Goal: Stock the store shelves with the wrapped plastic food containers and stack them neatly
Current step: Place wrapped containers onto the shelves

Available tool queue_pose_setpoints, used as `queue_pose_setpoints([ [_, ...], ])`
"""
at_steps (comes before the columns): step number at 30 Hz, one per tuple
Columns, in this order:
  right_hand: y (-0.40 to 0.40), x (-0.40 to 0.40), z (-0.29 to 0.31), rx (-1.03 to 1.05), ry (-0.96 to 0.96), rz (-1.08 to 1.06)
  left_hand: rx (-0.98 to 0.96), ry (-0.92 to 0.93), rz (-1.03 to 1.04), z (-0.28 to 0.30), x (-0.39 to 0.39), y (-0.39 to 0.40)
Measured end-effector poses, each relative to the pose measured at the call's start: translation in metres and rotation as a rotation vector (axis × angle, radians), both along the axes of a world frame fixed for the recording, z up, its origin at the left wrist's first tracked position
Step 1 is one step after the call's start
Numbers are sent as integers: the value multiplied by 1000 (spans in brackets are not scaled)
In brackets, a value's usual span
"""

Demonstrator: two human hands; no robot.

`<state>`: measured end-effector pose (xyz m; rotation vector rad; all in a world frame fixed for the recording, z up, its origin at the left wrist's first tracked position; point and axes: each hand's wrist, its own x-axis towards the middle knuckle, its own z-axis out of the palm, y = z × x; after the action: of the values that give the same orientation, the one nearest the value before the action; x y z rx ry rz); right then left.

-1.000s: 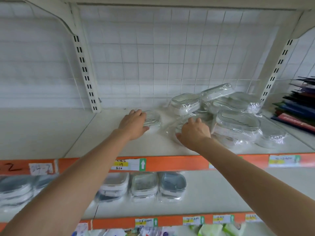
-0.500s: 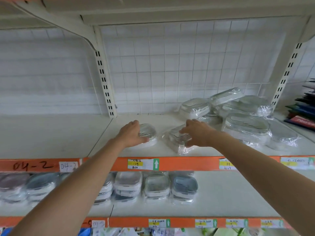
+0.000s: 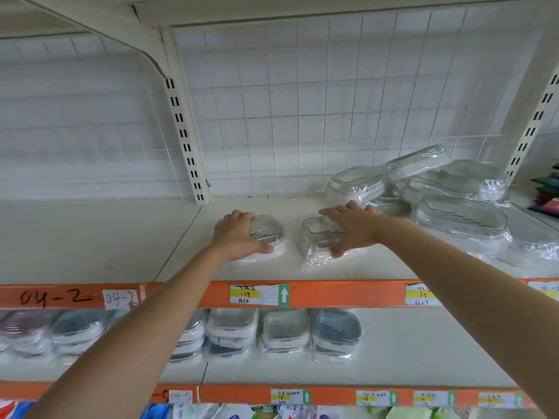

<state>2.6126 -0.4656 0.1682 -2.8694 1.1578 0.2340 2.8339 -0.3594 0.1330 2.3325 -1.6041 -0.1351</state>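
Note:
On the upper white shelf [image 3: 181, 243] two small wrapped plastic containers sit side by side. My left hand [image 3: 237, 235] grips the left, rounder container [image 3: 270, 234], fingers curled over its top and thumb along its front. My right hand [image 3: 352, 228] rests spread over the right container [image 3: 317, 238], fingers fairly straight and thumb at its near edge. A narrow gap separates the two containers. To the right a loose pile of larger wrapped containers [image 3: 453, 213] lies unevenly, some of them tilted.
A white wire grid [image 3: 302, 116] backs the shelf, with slotted uprights [image 3: 186, 140] at left and right. The orange price rail [image 3: 332, 293] marks the front edge. The shelf below holds a row of stacked wrapped containers [image 3: 284, 331]. Dark goods [image 3: 549, 195] sit at far right.
My right hand has drawn a small container out of the pile, leftward and forward, close to the one under my left hand. The left hand has stayed on its container.

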Motion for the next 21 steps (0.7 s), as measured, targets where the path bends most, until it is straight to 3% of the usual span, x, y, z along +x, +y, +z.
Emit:
queue_pose_setpoints([
  [4, 11, 2, 1, -150, -21, -20, -214, -138, -35, -3, -7, 15],
  [10, 54, -11, 6, -469, -234, -22, -506, -409, -66, 8, -26, 46],
  [16, 110, -39, 15, -558, -278, 21, -613, -572, -172, 21, -45, 96],
  [21, 156, -75, -2, -589, -182, 79, -560, -630, -269, -5, -64, 145],
])
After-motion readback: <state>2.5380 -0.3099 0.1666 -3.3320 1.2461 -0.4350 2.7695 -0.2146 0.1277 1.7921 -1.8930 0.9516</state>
